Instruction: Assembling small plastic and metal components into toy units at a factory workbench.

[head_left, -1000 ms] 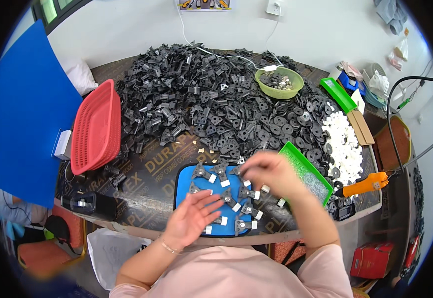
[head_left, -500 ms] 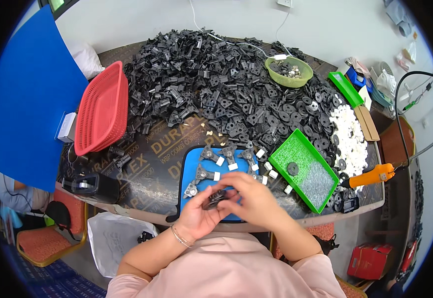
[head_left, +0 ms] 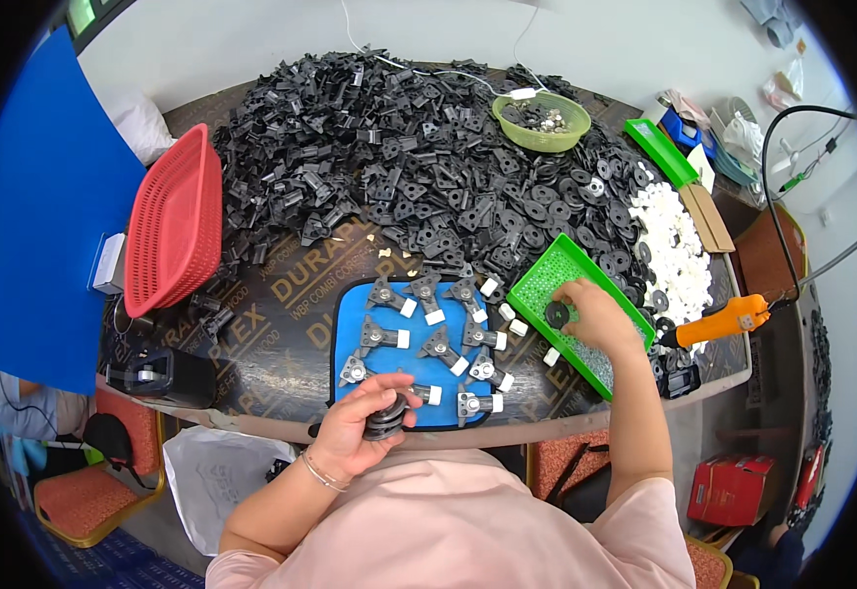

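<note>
My left hand (head_left: 358, 428), near the table's front edge, is closed around a small stack of black ring-shaped discs (head_left: 386, 420). My right hand (head_left: 595, 319) reaches into the green tray (head_left: 536, 285), its fingertips closed at a single black disc (head_left: 557, 314). Part of that grip is hidden by the hand. Small shiny metal pieces (head_left: 593, 363) lie in the near end of the same tray. On a blue mat (head_left: 350, 329) sit several black brackets with white blocks attached (head_left: 384, 335), ahead of my left hand.
A large heap of black plastic parts (head_left: 350, 157) covers the back, with white pieces (head_left: 674, 236) at its right. A yellow-green bowl (head_left: 544, 139) stands among the parts. Red baskets (head_left: 168, 226) stand at left. An orange power screwdriver (head_left: 728, 322) lies at right beside loose white blocks (head_left: 517, 327).
My hands, together over the mat before, have parted. The right went to the disc in the green tray; the left stays near the front edge with the stack. The view has shifted slightly.
</note>
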### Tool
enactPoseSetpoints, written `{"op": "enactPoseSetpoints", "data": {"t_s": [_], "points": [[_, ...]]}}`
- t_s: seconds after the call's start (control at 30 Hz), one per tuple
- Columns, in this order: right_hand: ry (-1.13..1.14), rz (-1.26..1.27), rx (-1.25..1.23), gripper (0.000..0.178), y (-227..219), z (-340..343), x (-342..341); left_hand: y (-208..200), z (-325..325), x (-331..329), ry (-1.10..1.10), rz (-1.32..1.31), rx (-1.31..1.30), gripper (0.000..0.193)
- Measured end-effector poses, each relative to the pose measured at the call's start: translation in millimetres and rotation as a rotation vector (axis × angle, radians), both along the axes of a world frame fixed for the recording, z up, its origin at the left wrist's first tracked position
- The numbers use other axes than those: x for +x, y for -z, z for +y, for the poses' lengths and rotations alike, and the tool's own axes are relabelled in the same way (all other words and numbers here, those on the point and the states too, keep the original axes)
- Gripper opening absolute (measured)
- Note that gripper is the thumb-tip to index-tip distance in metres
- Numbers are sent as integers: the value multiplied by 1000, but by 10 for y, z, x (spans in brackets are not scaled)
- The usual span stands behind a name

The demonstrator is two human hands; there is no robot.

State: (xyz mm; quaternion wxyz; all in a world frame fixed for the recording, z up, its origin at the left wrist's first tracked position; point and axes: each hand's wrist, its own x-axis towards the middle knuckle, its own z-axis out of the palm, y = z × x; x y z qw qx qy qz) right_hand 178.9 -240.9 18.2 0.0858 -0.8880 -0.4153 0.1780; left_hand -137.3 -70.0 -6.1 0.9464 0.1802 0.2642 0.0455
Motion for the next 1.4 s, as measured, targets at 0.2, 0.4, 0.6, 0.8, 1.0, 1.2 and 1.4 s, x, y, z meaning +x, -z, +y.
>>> {"op": "enactPoseSetpoints", "data": {"t_s": [0.2,0.4,0.6,0.8,1.0,1.2,1.4], "points": [[-92,25,-54,47,-5,94,146,-8,1,-72,7,6,23,21],[-166,98,-77,53,44,181,255,75,-17,-105,-11,22,33,23],[-180,-8,-44,35,-114,12,184,95,2,-131,4,-38,-57,29],[-100,-220,396,13,-20,-312,-731,114,7,-148,16,-36,-52,33],[-21,-183,449,22,355,-509,-1031,44,-19,-64,54,-24,-8,32],[65,-69,357,44,233,-440,-1004,59,-45,-86,64,-24,16,30],[-31,-78,294,51,265,-409,-903,54,-17,-123,33,-9,17,28]]}}
